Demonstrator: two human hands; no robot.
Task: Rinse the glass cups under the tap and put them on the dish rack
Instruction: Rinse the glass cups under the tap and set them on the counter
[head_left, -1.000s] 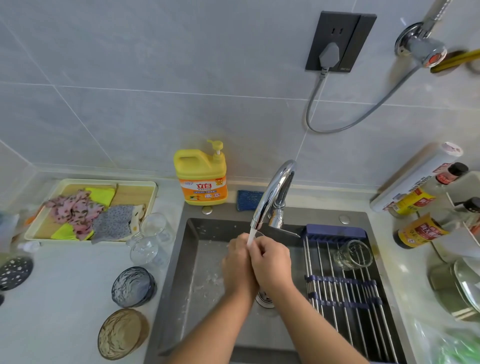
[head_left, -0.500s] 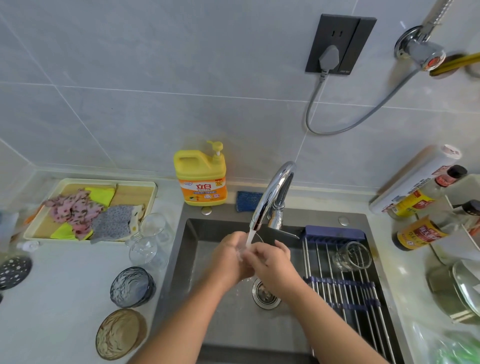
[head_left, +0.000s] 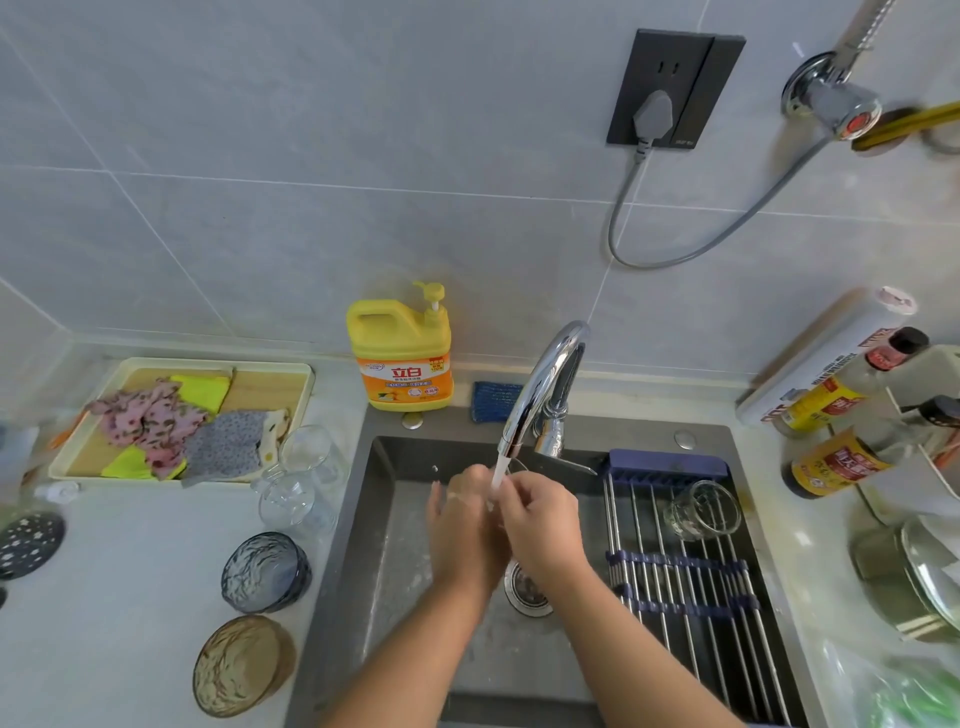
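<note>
Our left hand (head_left: 462, 525) and right hand (head_left: 540, 519) meet under the stream from the curved chrome tap (head_left: 545, 384), over the dark grey sink (head_left: 384, 519). The right's fingers curl over the left's, and we cannot tell whether either grip holds anything. One clear glass cup (head_left: 701, 512) lies on its side on the steel-rod dish rack (head_left: 675, 587) across the sink's right half. On the pale tabletop (head_left: 130, 597) to the left stand a rear clear glass cup (head_left: 306, 454) and a front clear glass cup (head_left: 288, 501), close together, near a blue-grey ribbed glass bowl (head_left: 265, 571) and an amber glass bowl (head_left: 241, 665). A yellow dish-soap bottle (head_left: 400, 358) stands behind the sink.
</note>
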